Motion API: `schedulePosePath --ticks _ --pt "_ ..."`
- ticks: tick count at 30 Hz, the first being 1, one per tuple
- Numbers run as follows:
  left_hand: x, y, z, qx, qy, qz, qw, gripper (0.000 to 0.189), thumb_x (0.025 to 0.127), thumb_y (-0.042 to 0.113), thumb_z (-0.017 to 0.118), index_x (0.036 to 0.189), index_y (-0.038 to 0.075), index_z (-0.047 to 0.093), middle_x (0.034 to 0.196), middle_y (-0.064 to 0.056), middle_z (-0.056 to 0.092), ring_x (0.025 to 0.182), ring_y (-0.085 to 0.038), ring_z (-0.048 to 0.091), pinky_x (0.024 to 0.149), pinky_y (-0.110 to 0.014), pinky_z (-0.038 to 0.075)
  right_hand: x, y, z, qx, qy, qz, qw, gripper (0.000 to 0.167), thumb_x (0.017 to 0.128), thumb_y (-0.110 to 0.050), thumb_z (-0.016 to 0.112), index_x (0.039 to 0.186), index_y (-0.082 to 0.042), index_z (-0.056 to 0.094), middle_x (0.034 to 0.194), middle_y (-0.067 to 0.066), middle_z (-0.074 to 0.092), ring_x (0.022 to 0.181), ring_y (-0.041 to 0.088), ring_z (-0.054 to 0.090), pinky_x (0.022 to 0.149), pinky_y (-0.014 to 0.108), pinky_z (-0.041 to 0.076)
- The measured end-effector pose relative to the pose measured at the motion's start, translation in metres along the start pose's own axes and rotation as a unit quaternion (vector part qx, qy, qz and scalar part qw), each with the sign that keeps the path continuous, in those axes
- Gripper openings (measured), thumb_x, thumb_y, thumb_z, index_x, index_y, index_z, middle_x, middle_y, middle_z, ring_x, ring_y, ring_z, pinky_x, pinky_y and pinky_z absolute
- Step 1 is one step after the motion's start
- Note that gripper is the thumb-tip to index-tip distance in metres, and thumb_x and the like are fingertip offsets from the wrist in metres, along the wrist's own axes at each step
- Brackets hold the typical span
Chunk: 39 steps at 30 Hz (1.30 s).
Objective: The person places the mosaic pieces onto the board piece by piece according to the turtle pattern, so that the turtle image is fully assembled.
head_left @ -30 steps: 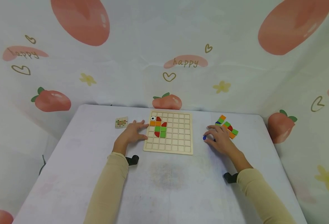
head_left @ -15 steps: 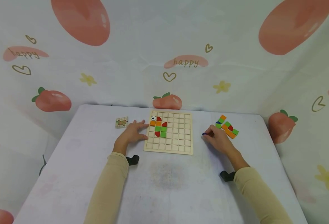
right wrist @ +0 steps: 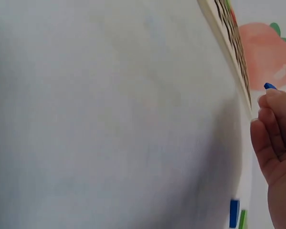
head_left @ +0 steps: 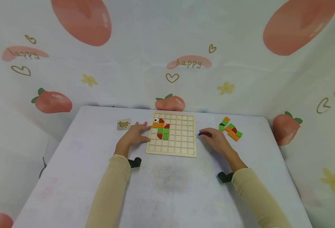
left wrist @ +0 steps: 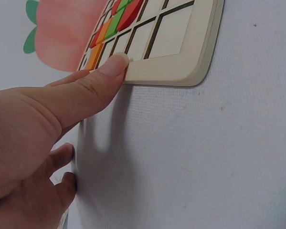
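Note:
A pale wooden grid board (head_left: 182, 155) lies mid-table with several red, green and orange tiles and a round eye tile (head_left: 156, 120) in its left cells. My left hand (head_left: 133, 133) touches the board's left edge with fingers spread. In the left wrist view, its thumb (left wrist: 92, 86) rests on the board's rim. Just right of the board, my right hand (head_left: 218, 140) pinches a small blue piece (head_left: 200, 134) between thumb and fingers. The right wrist view shows only the tip of that blue piece (right wrist: 270, 86), so its full shape is hidden.
Loose orange, green, red and blue tiles (head_left: 233, 136) lie to the right, beyond my right hand. A small patterned card (head_left: 123, 124) sits left of the board. A printed cloth (head_left: 139, 79) hangs behind the table.
My right hand has moved left from beside the loose tiles toward the board, carrying the blue piece. My left hand stays at the board's edge.

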State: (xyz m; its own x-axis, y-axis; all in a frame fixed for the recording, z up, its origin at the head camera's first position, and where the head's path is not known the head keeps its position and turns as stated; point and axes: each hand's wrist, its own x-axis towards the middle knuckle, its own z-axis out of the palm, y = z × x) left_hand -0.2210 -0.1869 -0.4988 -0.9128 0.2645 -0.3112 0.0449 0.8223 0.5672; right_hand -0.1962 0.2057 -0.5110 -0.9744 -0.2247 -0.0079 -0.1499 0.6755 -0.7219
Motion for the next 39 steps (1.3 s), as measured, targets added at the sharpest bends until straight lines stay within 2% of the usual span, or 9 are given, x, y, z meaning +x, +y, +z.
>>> schedulePosePath --ticks 5,10,13,23,31,39 --pt "0.001 -0.002 -0.001 -0.002 -0.001 -0.004 1.0000 0.073 0.088 0.026 0.081 0.153 0.020 0.048 0.170 -0.006 0.026 0.160 -0.043 0.002 0.128 -0.063 0.011 0.008 -0.010 0.012 0.021 0.003 -0.007 0.9998 0.028 0.095 -0.022 0.073 0.121 -0.011 0.073 0.112 0.008 0.076 0.096 0.023 0.066 0.088 0.037 0.059" --pt "0.001 -0.002 -0.002 -0.004 -0.002 -0.003 1.0000 0.073 0.088 0.027 0.081 0.153 0.020 0.048 0.170 -0.006 0.026 0.160 -0.043 0.002 0.128 -0.063 0.011 0.013 -0.022 0.029 0.049 -0.006 -0.032 0.9983 0.023 0.093 -0.022 0.075 0.113 -0.010 0.073 0.100 0.006 0.074 0.085 0.018 0.062 0.074 0.021 0.052" --pt "0.000 -0.001 -0.002 -0.007 -0.001 -0.003 1.0000 0.073 0.088 0.026 0.081 0.153 0.020 0.048 0.169 -0.006 0.027 0.160 -0.043 0.003 0.128 -0.063 0.011 0.015 -0.028 0.042 0.063 -0.013 -0.040 0.9971 0.020 0.093 -0.022 0.076 0.109 -0.011 0.072 0.095 0.003 0.071 0.082 0.015 0.060 0.071 0.017 0.050" --pt "-0.002 -0.003 -0.002 -0.003 0.002 0.000 1.0000 0.073 0.087 0.025 0.081 0.152 0.018 0.049 0.169 -0.008 0.029 0.160 -0.045 0.004 0.128 -0.063 0.013 0.023 -0.059 0.079 0.061 -0.013 -0.108 0.9922 0.014 0.092 -0.018 0.076 0.102 -0.009 0.072 0.088 0.002 0.064 0.082 0.014 0.055 0.073 0.021 0.048" --pt "-0.002 -0.002 -0.002 -0.010 0.007 0.000 0.9999 0.073 0.086 0.025 0.083 0.151 0.018 0.051 0.168 -0.009 0.030 0.159 -0.045 0.006 0.127 -0.064 0.014 0.024 -0.080 0.102 0.083 -0.024 -0.085 0.9927 0.013 0.091 -0.017 0.076 0.100 -0.009 0.073 0.080 0.001 0.059 0.079 0.014 0.051 0.069 0.022 0.043" --pt "0.000 -0.002 -0.002 -0.007 0.002 0.009 0.9999 0.073 0.086 0.027 0.082 0.151 0.019 0.051 0.168 -0.009 0.030 0.159 -0.046 0.005 0.127 -0.064 0.014 0.024 -0.081 0.115 0.071 -0.026 -0.080 0.9939 0.012 0.088 -0.020 0.080 0.095 -0.011 0.075 0.072 -0.002 0.059 0.070 0.011 0.052 0.063 0.021 0.043"
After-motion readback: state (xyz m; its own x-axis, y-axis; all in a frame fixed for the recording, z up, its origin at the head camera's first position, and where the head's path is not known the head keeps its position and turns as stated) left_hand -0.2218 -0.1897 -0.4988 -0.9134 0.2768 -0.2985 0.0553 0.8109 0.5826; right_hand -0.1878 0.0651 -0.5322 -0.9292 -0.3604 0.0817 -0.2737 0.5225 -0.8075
